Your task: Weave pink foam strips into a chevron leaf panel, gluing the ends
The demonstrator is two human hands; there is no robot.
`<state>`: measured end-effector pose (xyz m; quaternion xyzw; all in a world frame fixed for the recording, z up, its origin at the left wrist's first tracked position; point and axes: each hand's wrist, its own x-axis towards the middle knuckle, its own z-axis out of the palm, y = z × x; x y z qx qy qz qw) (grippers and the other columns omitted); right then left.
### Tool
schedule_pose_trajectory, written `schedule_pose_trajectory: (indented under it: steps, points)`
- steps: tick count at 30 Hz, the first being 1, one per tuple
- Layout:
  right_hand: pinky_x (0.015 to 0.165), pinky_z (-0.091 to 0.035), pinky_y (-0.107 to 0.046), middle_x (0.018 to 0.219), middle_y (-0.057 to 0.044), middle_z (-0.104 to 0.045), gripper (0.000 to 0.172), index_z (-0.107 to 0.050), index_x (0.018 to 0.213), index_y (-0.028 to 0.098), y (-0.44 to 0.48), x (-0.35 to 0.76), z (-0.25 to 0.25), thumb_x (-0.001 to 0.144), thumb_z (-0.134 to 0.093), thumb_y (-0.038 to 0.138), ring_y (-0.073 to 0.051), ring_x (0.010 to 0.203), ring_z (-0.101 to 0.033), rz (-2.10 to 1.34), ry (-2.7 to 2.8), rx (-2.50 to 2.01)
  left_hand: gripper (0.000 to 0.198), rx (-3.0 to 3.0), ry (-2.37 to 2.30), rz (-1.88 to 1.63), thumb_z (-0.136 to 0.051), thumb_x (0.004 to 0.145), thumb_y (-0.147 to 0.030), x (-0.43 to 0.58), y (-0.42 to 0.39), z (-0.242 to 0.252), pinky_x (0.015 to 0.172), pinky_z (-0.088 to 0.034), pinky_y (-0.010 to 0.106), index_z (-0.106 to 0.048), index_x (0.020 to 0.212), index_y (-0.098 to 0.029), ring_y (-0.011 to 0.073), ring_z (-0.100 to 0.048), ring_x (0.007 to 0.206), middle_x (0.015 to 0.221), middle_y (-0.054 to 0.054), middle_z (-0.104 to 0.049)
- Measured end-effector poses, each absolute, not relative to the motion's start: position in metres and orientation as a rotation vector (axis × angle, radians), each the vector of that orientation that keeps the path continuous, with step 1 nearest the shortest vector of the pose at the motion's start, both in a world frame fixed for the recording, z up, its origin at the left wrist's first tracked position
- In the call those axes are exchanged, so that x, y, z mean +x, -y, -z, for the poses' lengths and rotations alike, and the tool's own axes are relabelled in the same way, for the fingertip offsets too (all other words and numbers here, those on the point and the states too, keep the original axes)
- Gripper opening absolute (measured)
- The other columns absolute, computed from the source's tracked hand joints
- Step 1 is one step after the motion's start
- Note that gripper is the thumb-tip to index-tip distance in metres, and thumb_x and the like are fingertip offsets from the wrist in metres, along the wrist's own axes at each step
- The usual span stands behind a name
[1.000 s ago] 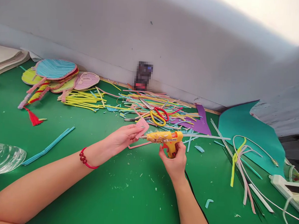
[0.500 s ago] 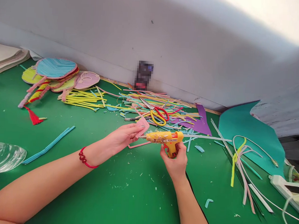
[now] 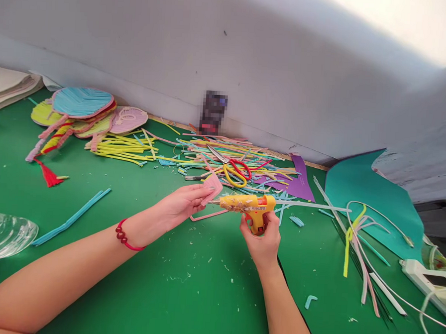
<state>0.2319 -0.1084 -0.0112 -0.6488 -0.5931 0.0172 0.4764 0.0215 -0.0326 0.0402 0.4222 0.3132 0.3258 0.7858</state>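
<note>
Between the fingers and thumb of my left hand (image 3: pixel 185 205) is a small pink piece (image 3: pixel 213 185) that looks made of pipe cleaner strips, with one strip end sticking out behind it. My right hand (image 3: pixel 262 241) is wrapped round the handle of a yellow hot glue gun (image 3: pixel 247 204). The gun's metal nozzle points left and lies close to the lower edge of the pink piece; whether it touches cannot be made out. A long clear glue stick (image 3: pixel 310 205) juts from the gun's back. Below the nozzle, a bent pink strip (image 3: pixel 211 215) rests on the green table (image 3: pixel 156 293).
Red-and-yellow-handled scissors (image 3: pixel 234 171) lie on a heap of coloured pipe cleaners (image 3: pixel 193 158). Pipe-cleaner fans (image 3: pixel 83 103) are stacked back left. A clear plastic object (image 3: pixel 6 236) stands at the left edge. On the right are a teal sheet (image 3: pixel 370 204), loose stems and a white power strip (image 3: pixel 428 280).
The glue gun has shifted very slightly right, and more of its nozzle shows beside the pink piece. Both hands keep their grip.
</note>
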Motion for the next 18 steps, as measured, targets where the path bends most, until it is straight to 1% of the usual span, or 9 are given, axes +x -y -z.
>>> schedule_pose_trajectory:
  steps: [4, 11, 18]
  points:
    - [0.047, -0.047, -0.024, 0.074, 0.001, -0.057, 0.034, -0.047, 0.097, 0.022, 0.1090, 0.2330, 0.0124, 0.075, -0.064, 0.041, -0.012, 0.053, -0.057, -0.013, 1.473, -1.584, 0.033, 0.959, -0.641, -0.697, -0.062, 0.081, -0.041, 0.0209, 0.0336, -0.0419, 0.055, -0.028, 0.023, -0.045, 0.064, -0.018, 0.0103, -0.030, 0.060, 0.068, -0.002, -0.035]
    - [0.046, -0.047, -0.024, 0.071, 0.003, -0.054, 0.033, -0.048, 0.094, 0.023, 0.1110, 0.2339, 0.0154, 0.075, -0.064, 0.044, -0.012, 0.052, -0.056, -0.019, 1.513, -1.605, 0.035, 1.060, -0.611, -0.692, -0.057, 0.083, -0.045, 0.0219, 0.0344, -0.0463, 0.060, -0.032, 0.024, -0.043, 0.064, -0.019, 0.0122, -0.032, 0.063, 0.069, -0.001, -0.035]
    - [0.045, -0.046, -0.024, 0.072, 0.002, -0.054, 0.033, -0.046, 0.094, 0.023, 0.1095, 0.2335, 0.0088, 0.075, -0.062, 0.045, -0.011, 0.051, -0.054, 0.033, 1.463, -1.622, 0.032, 1.004, -0.645, -0.695, -0.063, 0.079, -0.042, 0.0234, 0.0343, -0.0464, 0.054, -0.025, 0.024, -0.045, 0.068, -0.018, 0.0101, -0.026, 0.058, 0.071, -0.002, -0.034]
